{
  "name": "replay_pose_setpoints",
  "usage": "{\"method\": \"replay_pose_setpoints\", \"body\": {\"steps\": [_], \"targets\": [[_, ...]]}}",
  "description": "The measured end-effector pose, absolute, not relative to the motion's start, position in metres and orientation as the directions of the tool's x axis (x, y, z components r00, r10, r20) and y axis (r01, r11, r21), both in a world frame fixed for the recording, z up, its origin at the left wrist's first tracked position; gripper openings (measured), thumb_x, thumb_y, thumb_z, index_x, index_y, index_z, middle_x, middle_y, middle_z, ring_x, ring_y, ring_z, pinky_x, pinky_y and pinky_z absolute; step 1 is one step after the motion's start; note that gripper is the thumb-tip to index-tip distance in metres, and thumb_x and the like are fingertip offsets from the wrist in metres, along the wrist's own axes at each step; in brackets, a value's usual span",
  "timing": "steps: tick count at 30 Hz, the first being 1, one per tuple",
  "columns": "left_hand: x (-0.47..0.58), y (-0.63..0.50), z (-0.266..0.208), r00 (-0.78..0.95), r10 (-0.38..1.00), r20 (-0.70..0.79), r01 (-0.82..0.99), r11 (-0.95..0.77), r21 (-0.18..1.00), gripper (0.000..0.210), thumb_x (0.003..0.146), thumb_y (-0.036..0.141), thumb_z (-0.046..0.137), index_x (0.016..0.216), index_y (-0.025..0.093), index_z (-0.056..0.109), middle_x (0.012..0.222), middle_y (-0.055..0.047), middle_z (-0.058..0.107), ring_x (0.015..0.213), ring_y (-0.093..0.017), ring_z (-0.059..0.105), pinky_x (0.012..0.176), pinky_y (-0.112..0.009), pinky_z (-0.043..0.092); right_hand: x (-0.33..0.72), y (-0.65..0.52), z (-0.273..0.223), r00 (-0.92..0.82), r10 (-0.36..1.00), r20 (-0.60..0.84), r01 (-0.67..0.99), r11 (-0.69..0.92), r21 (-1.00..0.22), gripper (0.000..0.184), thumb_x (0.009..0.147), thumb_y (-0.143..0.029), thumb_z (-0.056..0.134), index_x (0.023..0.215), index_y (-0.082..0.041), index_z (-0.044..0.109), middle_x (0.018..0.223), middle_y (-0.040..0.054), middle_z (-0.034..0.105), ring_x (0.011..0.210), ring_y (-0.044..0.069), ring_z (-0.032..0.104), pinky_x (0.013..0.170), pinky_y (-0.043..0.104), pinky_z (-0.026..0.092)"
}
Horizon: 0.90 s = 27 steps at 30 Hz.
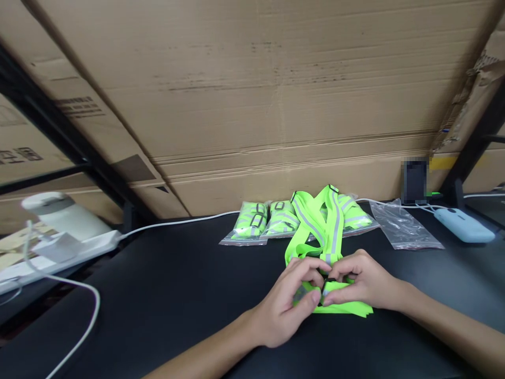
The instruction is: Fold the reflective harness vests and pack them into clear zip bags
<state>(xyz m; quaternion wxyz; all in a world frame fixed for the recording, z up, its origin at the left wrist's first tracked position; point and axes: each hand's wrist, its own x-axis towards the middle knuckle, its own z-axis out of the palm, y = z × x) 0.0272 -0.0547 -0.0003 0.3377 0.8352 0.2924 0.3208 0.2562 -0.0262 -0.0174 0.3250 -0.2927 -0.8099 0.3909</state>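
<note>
A neon-yellow reflective strap harness [337,223] with grey stripes lies on the black table, its upper straps resting against filled plastic bags. My left hand [290,302] is closed, with thumb and fingers pinching the left side of a black buckle [325,286] at the harness's lower part. From the right, my right hand [365,279] pinches the neon strap right at the buckle, between thumb and fingers. My fingers partly cover the buckle, so whether it is fastened cannot be seen. Folded strap ends lie under both hands.
Filled bags of neon straps [250,221] stand along the cardboard wall [276,105]. To the right are a flat transparent bag [408,226], a light-blue power bank [463,225] and a dark upright device [415,181]. A white cable [94,300] and white bottle [71,216] are left.
</note>
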Motion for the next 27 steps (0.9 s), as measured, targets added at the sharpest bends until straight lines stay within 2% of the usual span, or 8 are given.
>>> {"method": "replay_pose_setpoints", "body": {"steps": [3,6,8,11,16,19,24,27], "targets": [[0.034,-0.054,-0.002,0.56,0.777,0.288,0.273,-0.501,0.821,0.022,0.099,0.031,0.052,0.118,0.02,0.055,0.079,0.001,0.066,0.077,-0.015,0.058,0.083,-0.032,0.042,0.256,-0.027,-0.018,-0.608,0.735,0.301,0.235,0.528,-0.816,0.048,0.074,-0.052,0.084,0.062,-0.015,0.056,0.057,-0.008,0.033,0.057,0.008,0.025,0.051,0.024,0.02],[0.041,-0.053,-0.002,0.514,0.801,0.308,0.282,-0.497,0.821,0.018,0.097,0.027,0.055,0.113,0.019,0.058,0.071,0.003,0.066,0.069,-0.014,0.059,0.08,-0.031,0.043,0.255,-0.027,-0.016,-0.61,0.741,0.281,0.255,0.519,-0.816,0.05,0.073,-0.053,0.084,0.059,-0.015,0.056,0.057,-0.0081,0.031,0.057,0.008,0.025,0.051,0.025,0.018],[0.04,-0.052,0.0,0.487,0.791,0.37,0.312,-0.553,0.772,0.018,0.094,0.024,0.057,0.11,0.019,0.061,0.07,0.002,0.066,0.073,-0.015,0.06,0.079,-0.031,0.044,0.256,-0.026,-0.013,-0.631,0.737,0.242,0.232,0.477,-0.848,0.047,0.077,-0.055,0.08,0.063,-0.015,0.06,0.057,-0.0077,0.032,0.056,0.008,0.026,0.051,0.024,0.019],[0.032,-0.047,0.006,0.424,0.761,0.491,0.357,-0.639,0.681,0.016,0.09,0.019,0.059,0.104,0.019,0.066,0.07,0.0,0.066,0.078,-0.017,0.06,0.073,-0.03,0.046,0.259,-0.025,-0.006,-0.686,0.709,0.162,0.178,0.38,-0.908,0.044,0.086,-0.058,0.069,0.085,-0.014,0.071,0.06,-0.0053,0.044,0.056,0.009,0.033,0.051,0.023,0.026],[0.012,-0.034,0.009,0.498,0.613,0.613,0.311,-0.786,0.534,0.02,0.081,0.008,0.059,0.092,0.018,0.073,0.07,-0.001,0.065,0.063,-0.013,0.055,0.059,-0.025,0.046,0.264,-0.026,0.001,-0.66,0.734,0.16,0.294,0.449,-0.844,0.046,0.073,-0.05,0.083,0.102,-0.016,0.076,0.072,0.0006,0.064,0.064,0.013,0.052,0.059,0.024,0.041],[0.007,-0.031,0.006,0.57,0.561,0.6,0.279,-0.819,0.501,0.022,0.079,0.005,0.058,0.082,0.017,0.075,0.061,0.0,0.064,0.056,-0.012,0.051,0.055,-0.024,0.043,0.266,-0.026,0.003,-0.66,0.727,0.19,0.32,0.501,-0.804,0.044,0.072,-0.046,0.084,0.105,-0.017,0.076,0.08,0.0028,0.071,0.069,0.015,0.059,0.064,0.026,0.046],[0.007,-0.031,0.004,0.572,0.606,0.553,0.326,-0.786,0.525,0.025,0.077,0.005,0.056,0.084,0.016,0.077,0.058,0.0,0.06,0.05,-0.011,0.048,0.049,-0.023,0.038,0.27,-0.023,0.007,-0.697,0.683,0.217,0.308,0.56,-0.769,0.041,0.075,-0.044,0.083,0.108,-0.02,0.076,0.089,0.0034,0.074,0.073,0.016,0.063,0.069,0.028,0.05],[0.006,-0.03,0.002,0.59,0.632,0.503,0.346,-0.76,0.55,0.025,0.079,0.007,0.057,0.086,0.016,0.078,0.06,0.0,0.062,0.052,-0.011,0.051,0.05,-0.022,0.041,0.273,-0.02,0.007,-0.731,0.64,0.236,0.287,0.602,-0.745,0.035,0.078,-0.044,0.082,0.104,-0.02,0.079,0.085,0.0033,0.073,0.074,0.016,0.063,0.071,0.029,0.049]]}}
